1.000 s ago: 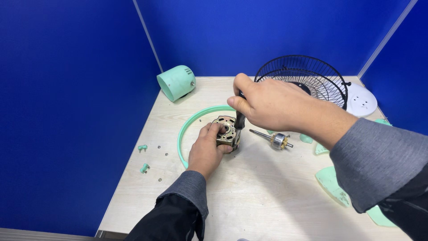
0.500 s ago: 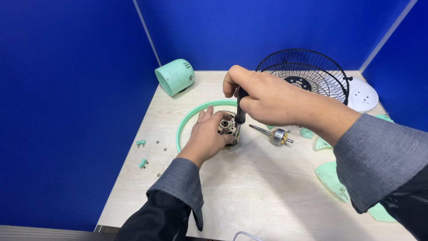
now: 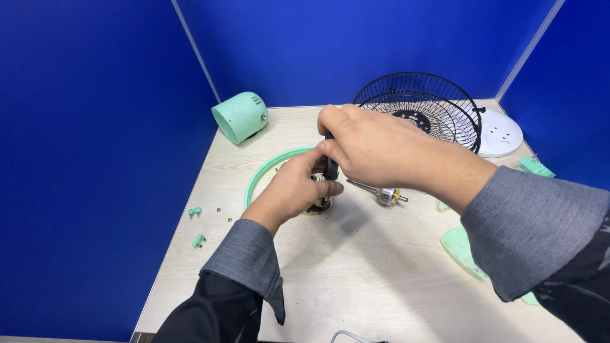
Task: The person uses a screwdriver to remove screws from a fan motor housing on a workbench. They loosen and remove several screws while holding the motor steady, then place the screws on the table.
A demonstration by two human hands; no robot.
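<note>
My left hand cupped the fan motor near the middle of the tabletop, fingers curled around it and thumb pressed on top. My right hand was fisted tight around a black screwdriver handle, standing upright on the motor. Just beside lay the rotor shaft. Behind them lay a mint ring; further off, the mint motor cover and black wire grille sat near the far edge.

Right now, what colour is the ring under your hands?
Mint green ring, clearest in the head view.
</note>
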